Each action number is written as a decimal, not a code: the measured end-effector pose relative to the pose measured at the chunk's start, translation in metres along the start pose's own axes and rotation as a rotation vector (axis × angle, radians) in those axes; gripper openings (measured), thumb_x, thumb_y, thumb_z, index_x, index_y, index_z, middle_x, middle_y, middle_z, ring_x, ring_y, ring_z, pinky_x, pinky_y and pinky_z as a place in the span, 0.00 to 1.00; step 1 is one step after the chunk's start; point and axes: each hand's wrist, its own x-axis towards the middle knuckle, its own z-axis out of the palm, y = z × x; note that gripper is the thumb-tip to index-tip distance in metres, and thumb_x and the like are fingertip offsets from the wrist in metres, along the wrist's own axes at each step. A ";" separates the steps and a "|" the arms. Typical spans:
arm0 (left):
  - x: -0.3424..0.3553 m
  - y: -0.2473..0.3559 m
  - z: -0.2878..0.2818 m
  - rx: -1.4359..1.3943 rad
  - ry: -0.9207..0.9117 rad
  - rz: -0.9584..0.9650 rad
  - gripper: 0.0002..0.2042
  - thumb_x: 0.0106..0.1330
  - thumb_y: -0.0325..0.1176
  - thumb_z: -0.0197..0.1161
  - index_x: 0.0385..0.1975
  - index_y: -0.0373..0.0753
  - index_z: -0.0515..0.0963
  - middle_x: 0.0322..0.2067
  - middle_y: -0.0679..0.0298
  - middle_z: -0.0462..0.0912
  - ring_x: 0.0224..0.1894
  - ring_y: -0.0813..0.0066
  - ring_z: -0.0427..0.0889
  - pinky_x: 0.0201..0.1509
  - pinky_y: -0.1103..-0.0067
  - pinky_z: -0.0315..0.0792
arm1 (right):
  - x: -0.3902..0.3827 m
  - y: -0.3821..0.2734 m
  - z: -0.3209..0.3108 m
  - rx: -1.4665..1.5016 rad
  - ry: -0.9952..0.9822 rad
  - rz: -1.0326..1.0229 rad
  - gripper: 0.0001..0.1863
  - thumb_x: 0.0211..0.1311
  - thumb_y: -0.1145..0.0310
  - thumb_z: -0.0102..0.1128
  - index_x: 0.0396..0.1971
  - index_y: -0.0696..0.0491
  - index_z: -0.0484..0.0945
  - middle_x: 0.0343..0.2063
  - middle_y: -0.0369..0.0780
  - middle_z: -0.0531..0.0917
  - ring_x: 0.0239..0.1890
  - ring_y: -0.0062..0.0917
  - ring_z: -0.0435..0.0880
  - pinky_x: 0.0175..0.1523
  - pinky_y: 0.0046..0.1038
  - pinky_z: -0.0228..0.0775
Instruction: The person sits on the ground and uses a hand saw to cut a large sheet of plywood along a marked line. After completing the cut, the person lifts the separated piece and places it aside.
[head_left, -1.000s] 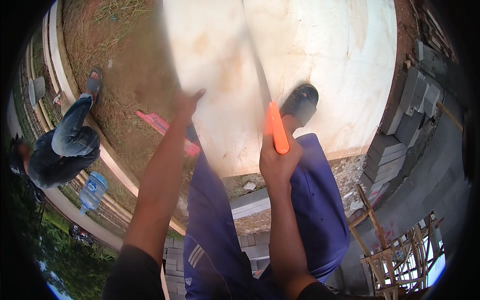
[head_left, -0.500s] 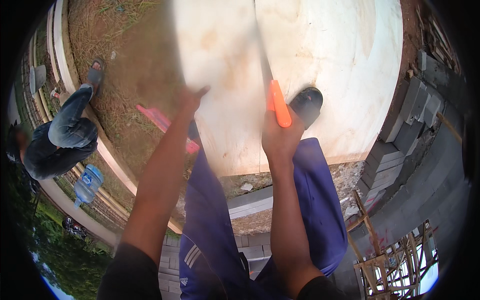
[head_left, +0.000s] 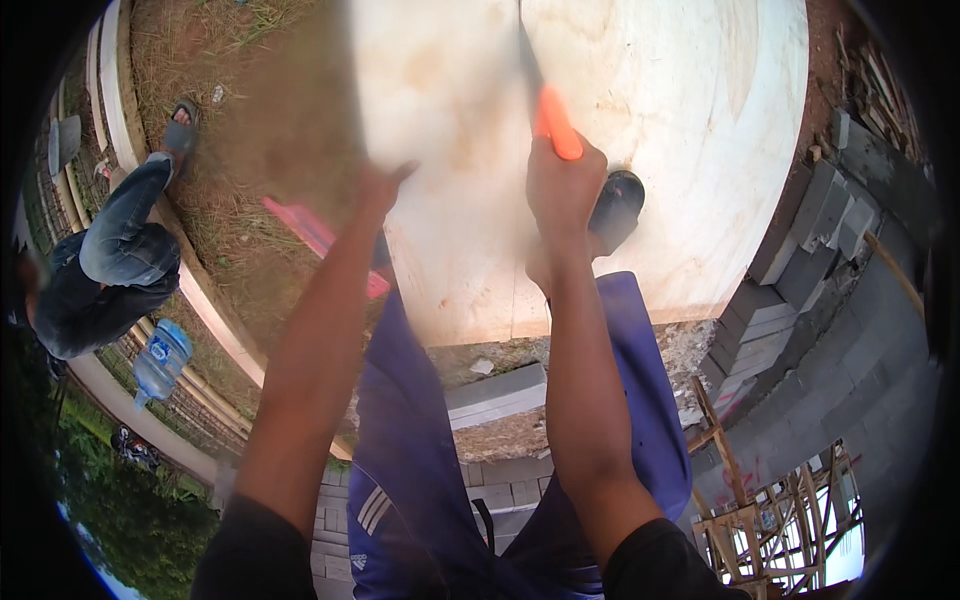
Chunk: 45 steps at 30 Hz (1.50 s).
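Note:
My right hand (head_left: 567, 188) is wrapped round the orange handle of a hand saw (head_left: 560, 128). Its dark blade slants away from me along a line in a pale plywood sheet (head_left: 680, 130). At the sheet's left edge, my left hand (head_left: 382, 186) has its thumb laid over the top face; the other fingers are mostly hidden and blurred by a smear in the view. My foot in a black shoe (head_left: 618, 205) stands on the sheet, right of the saw hand.
A long pinkish-red strip (head_left: 305, 228) lies beside my left forearm. Another person in jeans (head_left: 130, 240) sits at left near a large water bottle (head_left: 163, 358). Grey blocks (head_left: 760, 320) are stacked at right, with timber framing (head_left: 780, 520) lower right.
My right hand and the saw have moved forward, away from me, along the line in the plywood. My left hand stays at the sheet's edge.

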 end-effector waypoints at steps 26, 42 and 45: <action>-0.005 0.000 -0.003 -0.011 -0.016 -0.018 0.43 0.53 0.58 0.79 0.57 0.27 0.73 0.52 0.43 0.83 0.54 0.50 0.84 0.58 0.61 0.76 | -0.058 0.019 -0.020 0.132 0.002 0.030 0.08 0.58 0.75 0.56 0.29 0.64 0.81 0.15 0.41 0.75 0.22 0.22 0.77 0.32 0.29 0.69; -0.004 0.019 -0.009 -0.148 -0.092 0.007 0.42 0.52 0.57 0.80 0.56 0.27 0.72 0.53 0.44 0.82 0.55 0.52 0.83 0.58 0.60 0.76 | 0.038 -0.001 0.018 0.074 -0.021 0.000 0.12 0.58 0.73 0.56 0.18 0.61 0.67 0.13 0.39 0.67 0.19 0.20 0.66 0.26 0.33 0.61; -0.011 0.016 -0.014 -0.144 -0.150 -0.062 0.43 0.53 0.57 0.80 0.57 0.27 0.72 0.53 0.43 0.82 0.56 0.51 0.83 0.59 0.60 0.75 | 0.029 0.003 0.015 0.037 -0.025 0.033 0.15 0.58 0.71 0.56 0.17 0.61 0.65 0.12 0.41 0.67 0.18 0.22 0.65 0.26 0.36 0.60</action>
